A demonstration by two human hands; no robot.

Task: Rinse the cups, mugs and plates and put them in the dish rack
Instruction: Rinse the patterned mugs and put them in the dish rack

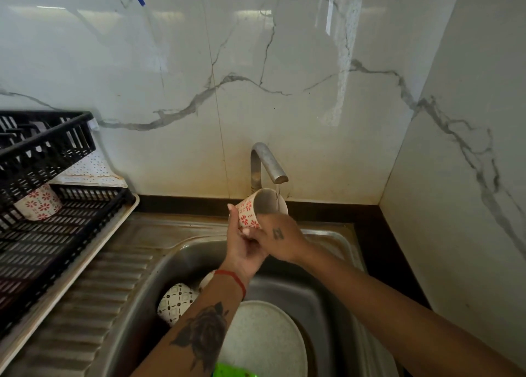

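Observation:
A white cup with red flower print (247, 210) is tilted under the running tap (267, 163), its mouth toward the stream. My left hand (243, 248) grips its lower side from below. My right hand (280, 240) covers the near rim, fingers curled against the cup. In the sink (321, 294) below lie a cup with a brown grid pattern (176, 302), a pale speckled plate (264, 336) and part of another cup behind my left wrist. A second red-flowered cup (38, 203) stands upside down in the black dish rack (42, 234) at the left.
The rack has an upper tier (42, 146) and sits on a tray beside the ribbed steel drainboard (108, 285). A green object (233, 371) shows at the bottom edge of the sink. Marble walls close in behind and at the right.

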